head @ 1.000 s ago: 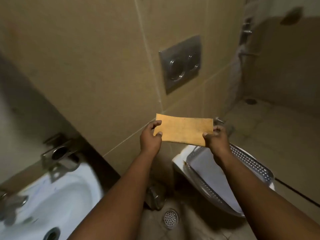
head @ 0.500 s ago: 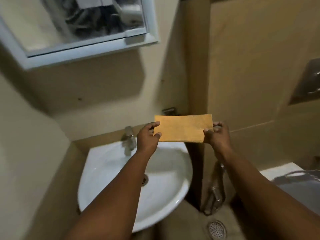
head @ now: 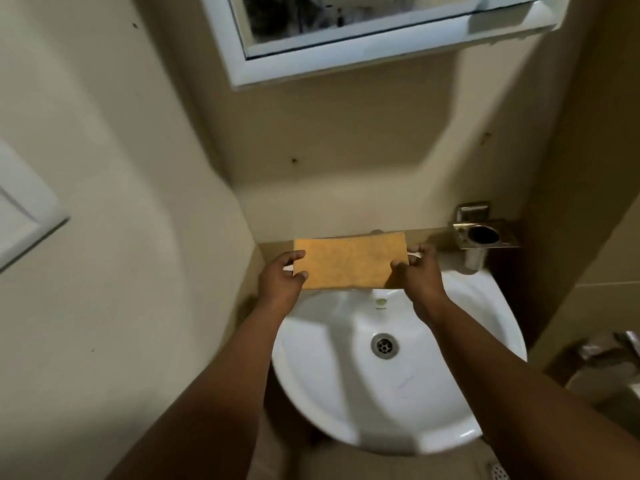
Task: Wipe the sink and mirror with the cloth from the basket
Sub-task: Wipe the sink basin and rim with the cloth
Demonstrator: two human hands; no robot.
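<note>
1. Half a second ago the white sink [head: 398,393] sat low and left in the head view; it now lies centred under the arms, its drain [head: 384,345] in plain sight.
2. The mirror [head: 363,19] has shifted from the upper left to the top centre, and a metal holder [head: 483,233] on the wall has come into view at the right.
3. The grip has not changed: the left hand [head: 282,277] pinches the left end of the cloth [head: 349,263] and the right hand [head: 419,275] pinches the right end, so the hands stay apart, each clamped on the cloth.
4. The cloth is an orange rectangle, flat and taut, with a faintly mottled face, held above the back rim of the sink.
5. The sink is a smooth, glossy, rounded basin; the mirror has a white frame; the walls are plain beige.
</note>
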